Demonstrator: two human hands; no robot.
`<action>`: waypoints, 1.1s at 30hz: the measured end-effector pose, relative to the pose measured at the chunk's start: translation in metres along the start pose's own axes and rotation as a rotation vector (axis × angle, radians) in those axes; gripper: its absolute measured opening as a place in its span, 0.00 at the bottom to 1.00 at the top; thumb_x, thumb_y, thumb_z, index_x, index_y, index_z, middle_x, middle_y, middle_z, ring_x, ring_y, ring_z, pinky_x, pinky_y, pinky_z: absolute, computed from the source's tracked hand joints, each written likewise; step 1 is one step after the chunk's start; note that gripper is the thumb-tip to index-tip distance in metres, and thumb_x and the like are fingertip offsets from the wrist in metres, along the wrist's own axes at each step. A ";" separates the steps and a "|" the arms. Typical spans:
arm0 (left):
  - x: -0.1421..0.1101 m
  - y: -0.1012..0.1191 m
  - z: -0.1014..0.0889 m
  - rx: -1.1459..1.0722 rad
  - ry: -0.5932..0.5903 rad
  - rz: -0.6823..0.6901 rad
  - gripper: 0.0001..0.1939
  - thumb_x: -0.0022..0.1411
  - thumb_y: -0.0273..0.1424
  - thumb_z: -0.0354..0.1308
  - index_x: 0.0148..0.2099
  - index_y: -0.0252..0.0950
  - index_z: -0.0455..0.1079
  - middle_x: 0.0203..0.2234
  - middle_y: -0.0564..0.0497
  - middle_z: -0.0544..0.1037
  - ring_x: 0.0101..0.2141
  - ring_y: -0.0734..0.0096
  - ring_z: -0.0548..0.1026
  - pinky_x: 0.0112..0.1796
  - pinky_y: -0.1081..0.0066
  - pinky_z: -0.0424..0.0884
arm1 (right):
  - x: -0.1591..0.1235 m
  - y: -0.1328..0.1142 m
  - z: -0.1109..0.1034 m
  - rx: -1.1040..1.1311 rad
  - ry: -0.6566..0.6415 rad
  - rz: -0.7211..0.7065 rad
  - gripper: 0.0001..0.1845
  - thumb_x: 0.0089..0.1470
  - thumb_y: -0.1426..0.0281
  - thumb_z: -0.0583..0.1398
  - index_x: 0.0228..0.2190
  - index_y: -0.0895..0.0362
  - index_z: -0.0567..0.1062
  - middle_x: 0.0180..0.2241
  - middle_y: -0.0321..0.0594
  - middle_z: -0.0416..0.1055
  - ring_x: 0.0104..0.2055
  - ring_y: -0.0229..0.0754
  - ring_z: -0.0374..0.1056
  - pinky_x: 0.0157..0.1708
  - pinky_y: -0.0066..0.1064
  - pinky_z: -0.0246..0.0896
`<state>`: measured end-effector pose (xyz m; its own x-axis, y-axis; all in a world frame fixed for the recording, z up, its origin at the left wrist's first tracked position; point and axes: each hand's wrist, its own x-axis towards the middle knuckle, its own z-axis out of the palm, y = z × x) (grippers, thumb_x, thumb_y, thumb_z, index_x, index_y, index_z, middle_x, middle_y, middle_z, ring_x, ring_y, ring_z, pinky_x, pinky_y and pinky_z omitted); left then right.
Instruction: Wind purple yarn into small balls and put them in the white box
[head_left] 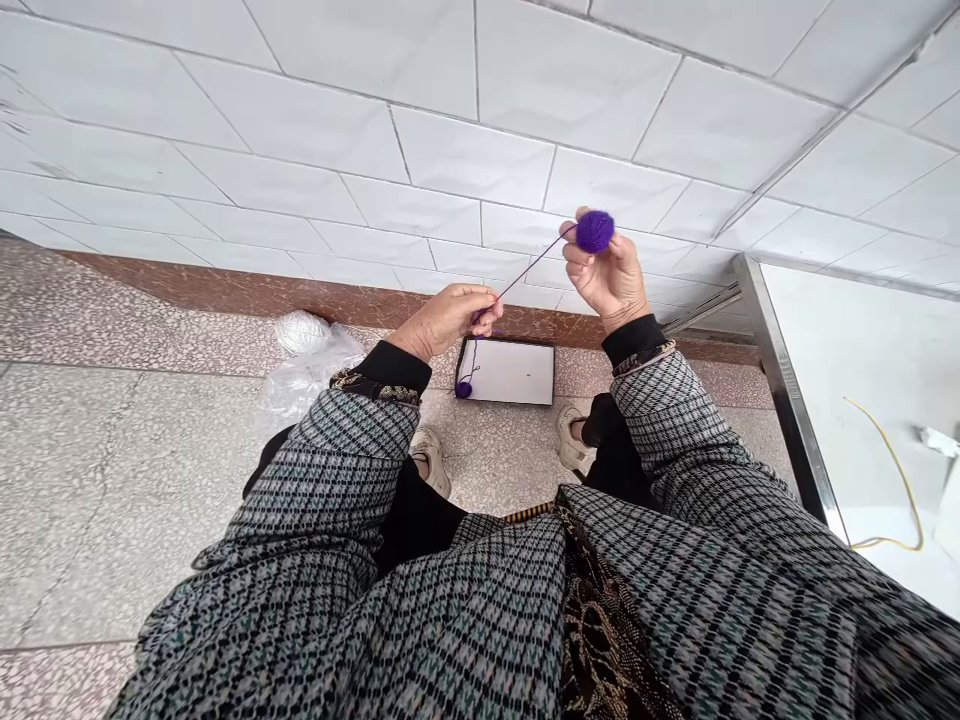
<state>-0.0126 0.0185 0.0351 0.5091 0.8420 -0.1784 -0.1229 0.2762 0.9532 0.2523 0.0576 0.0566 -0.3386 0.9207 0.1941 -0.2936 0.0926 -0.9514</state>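
Note:
My right hand point(606, 278) is raised at the upper right, its fingers closed round a small purple yarn ball point(595, 231). From that ball a taut purple strand point(531, 267) slants down to my left hand point(459, 318), where thumb and fingertips pinch it. Below the left hand the yarn hangs down to a second, smaller purple clump of yarn point(464, 390). That clump lies at the left front corner of a shallow box point(516, 370) with a white inside and dark rim, on the floor between my feet.
A white ball of yarn point(301, 331) and a clear plastic bag point(311, 382) lie on the floor at left. The white tiled wall point(442, 150) rises ahead. At right stands a white table point(847, 380) with a metal edge and a yellow cord point(900, 470) on it.

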 end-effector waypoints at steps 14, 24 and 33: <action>-0.015 -0.007 -0.005 0.164 -0.192 0.076 0.11 0.57 0.36 0.73 0.32 0.34 0.79 0.20 0.54 0.70 0.21 0.78 0.63 0.27 0.74 0.61 | 0.022 0.021 -0.016 -0.314 0.501 0.102 0.19 0.60 0.61 0.71 0.44 0.51 0.68 0.39 0.37 0.71 0.42 0.41 0.73 0.44 0.32 0.75; -0.035 0.024 -0.032 0.022 0.091 0.324 0.15 0.50 0.39 0.75 0.24 0.37 0.75 0.14 0.57 0.64 0.17 0.80 0.56 0.25 0.70 0.62 | -0.008 0.015 0.003 -1.050 -0.533 0.632 0.16 0.45 0.86 0.66 0.35 0.58 0.80 0.35 0.40 0.76 0.36 0.43 0.69 0.39 0.34 0.66; -0.013 0.005 -0.048 0.145 0.492 0.130 0.09 0.54 0.23 0.61 0.22 0.34 0.72 0.14 0.57 0.62 0.17 0.81 0.56 0.22 0.78 0.57 | -0.020 -0.015 0.005 -0.053 -0.510 0.338 0.33 0.45 0.53 0.82 0.42 0.59 0.78 0.41 0.41 0.80 0.36 0.37 0.76 0.37 0.27 0.75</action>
<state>-0.0605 0.0315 0.0308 0.0331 0.9926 -0.1170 -0.0212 0.1177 0.9928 0.2589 0.0359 0.0680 -0.7941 0.6063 -0.0429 -0.0551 -0.1420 -0.9883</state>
